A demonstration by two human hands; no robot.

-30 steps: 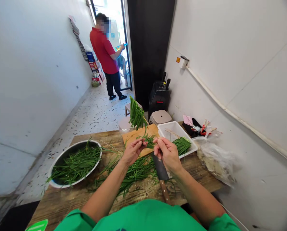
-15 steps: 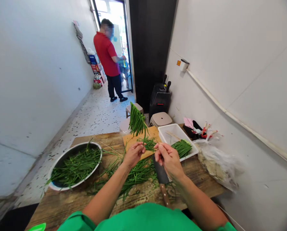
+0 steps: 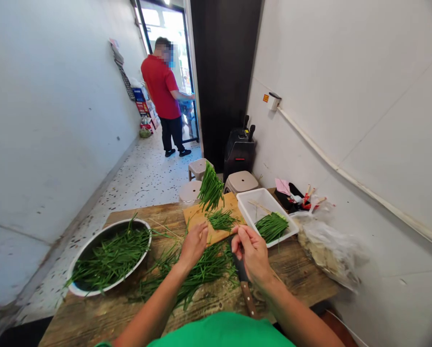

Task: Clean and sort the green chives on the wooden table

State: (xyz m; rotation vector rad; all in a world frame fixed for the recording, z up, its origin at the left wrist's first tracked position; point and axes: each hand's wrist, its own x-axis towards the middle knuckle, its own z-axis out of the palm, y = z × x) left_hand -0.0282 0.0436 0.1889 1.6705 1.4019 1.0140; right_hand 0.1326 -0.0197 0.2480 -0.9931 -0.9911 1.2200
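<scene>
My right hand (image 3: 251,250) is closed in a pinch on a thin wooden skewer, mostly hidden by the fingers. A hanging bunch of green chives (image 3: 211,188), seemingly threaded on its far end, is held up over the cutting board (image 3: 194,212). To the left, my left hand (image 3: 195,243) has its fingers drawn together; what they hold, if anything, is hidden. Cut chives (image 3: 221,220) lie on the board between the hands. Beneath my forearms a loose pile of chives (image 3: 201,270) spreads over the wooden table (image 3: 216,301). A cleaver (image 3: 248,296) lies under my right hand.
At left stands a metal basin (image 3: 143,258) full of chives. A white tray (image 3: 243,202) at right holds finished-looking chive bundles (image 3: 272,226) and skewers. Beyond it are a black box (image 3: 291,193) and a plastic bag (image 3: 328,250). Stools (image 3: 242,181) and a person in red (image 3: 160,86) are farther back.
My left hand has moved left and slightly down, away from the chives on the skewer. The raised chives have shifted a little right and down. The person's arm by the door has lowered.
</scene>
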